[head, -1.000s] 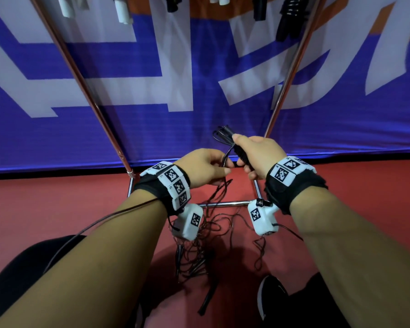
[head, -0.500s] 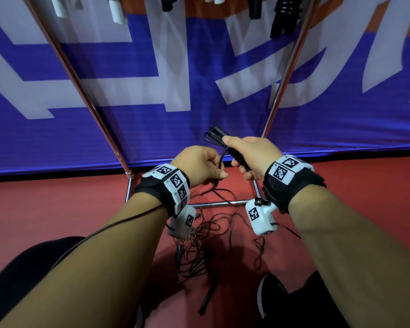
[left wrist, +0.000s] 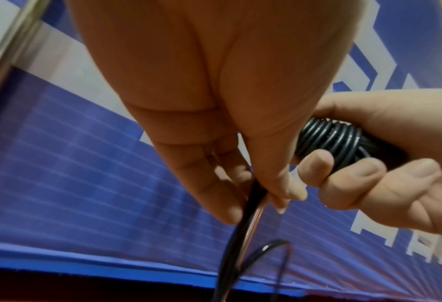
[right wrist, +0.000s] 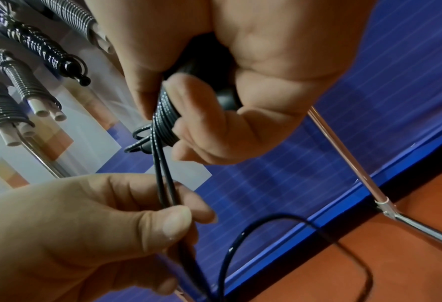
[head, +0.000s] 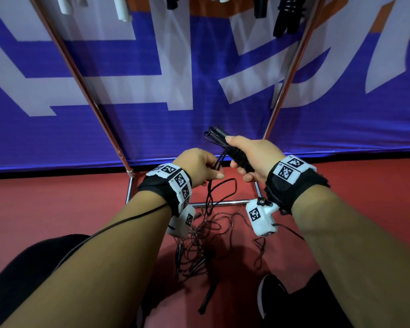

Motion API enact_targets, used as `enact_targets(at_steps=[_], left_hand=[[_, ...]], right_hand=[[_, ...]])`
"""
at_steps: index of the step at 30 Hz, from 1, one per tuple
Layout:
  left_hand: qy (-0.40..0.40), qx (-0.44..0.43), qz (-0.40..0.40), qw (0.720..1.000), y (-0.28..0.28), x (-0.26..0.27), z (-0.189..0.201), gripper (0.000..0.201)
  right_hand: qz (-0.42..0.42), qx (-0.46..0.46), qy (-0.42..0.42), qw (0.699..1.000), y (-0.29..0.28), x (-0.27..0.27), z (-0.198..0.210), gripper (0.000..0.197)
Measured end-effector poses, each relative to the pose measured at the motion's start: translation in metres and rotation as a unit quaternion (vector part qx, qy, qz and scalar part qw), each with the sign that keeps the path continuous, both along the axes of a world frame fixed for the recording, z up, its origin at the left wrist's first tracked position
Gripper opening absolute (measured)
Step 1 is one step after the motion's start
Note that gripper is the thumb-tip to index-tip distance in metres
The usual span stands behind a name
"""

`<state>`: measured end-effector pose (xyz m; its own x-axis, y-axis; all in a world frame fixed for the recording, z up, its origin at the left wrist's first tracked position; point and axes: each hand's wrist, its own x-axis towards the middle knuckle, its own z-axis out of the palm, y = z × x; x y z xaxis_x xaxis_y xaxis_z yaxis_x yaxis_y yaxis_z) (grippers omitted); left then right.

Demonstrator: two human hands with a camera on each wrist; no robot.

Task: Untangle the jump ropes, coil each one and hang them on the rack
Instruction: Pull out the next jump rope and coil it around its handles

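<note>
Now | right hand (head: 255, 157) grips the black jump rope handles (head: 239, 158) wound with cord, in front of the rack (head: 291, 67) | left hand (head: 199, 168) pinches two cord strands (right wrist: 165, 183) just below the coil | tangled ropes (head: 199, 242) lie on the red floor (head: 57, 209) between the arms | coiled ropes (right wrist: 33, 45) hang up on the rack

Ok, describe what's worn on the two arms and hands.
Both forearms are bare, no sleeves. Each wrist carries a black fabric strap topped with white blocks printed with black square markers. A small white marked camera pod hangs beneath each wrist, trailing a thin black cable. The hands are ungloved.
</note>
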<state>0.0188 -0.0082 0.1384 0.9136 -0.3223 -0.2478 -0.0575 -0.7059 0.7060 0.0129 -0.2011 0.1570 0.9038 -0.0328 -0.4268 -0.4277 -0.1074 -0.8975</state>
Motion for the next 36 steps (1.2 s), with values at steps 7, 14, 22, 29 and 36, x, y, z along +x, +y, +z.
enact_targets(at_steps=[7, 14, 22, 29, 36], left_hand=[[-0.034, 0.061, 0.015, 0.997, 0.006, 0.005, -0.002, 0.015], [-0.093, 0.072, 0.011, 0.993, 0.017, 0.01, 0.008, 0.013], [-0.131, -0.04, -0.027, 0.99, 0.023, 0.01, 0.032, 0.019], [-0.224, 0.098, -0.044, 0.969, 0.02, 0.016, 0.02, 0.014], [-0.215, 0.289, -0.024, 0.933, 0.028, 0.019, -0.002, 0.023]], right_hand=[[0.05, 0.047, 0.056, 0.996, 0.002, -0.005, 0.006, 0.056], [0.228, 0.071, 0.145, 0.96, -0.001, -0.015, 0.012, 0.046], [0.347, -0.044, 0.169, 0.921, 0.005, -0.023, 0.007, 0.024], [0.308, -0.216, 0.074, 0.924, -0.002, -0.011, 0.003, 0.026], [0.258, -0.438, 0.055, 0.86, -0.021, -0.003, -0.009, 0.041]])
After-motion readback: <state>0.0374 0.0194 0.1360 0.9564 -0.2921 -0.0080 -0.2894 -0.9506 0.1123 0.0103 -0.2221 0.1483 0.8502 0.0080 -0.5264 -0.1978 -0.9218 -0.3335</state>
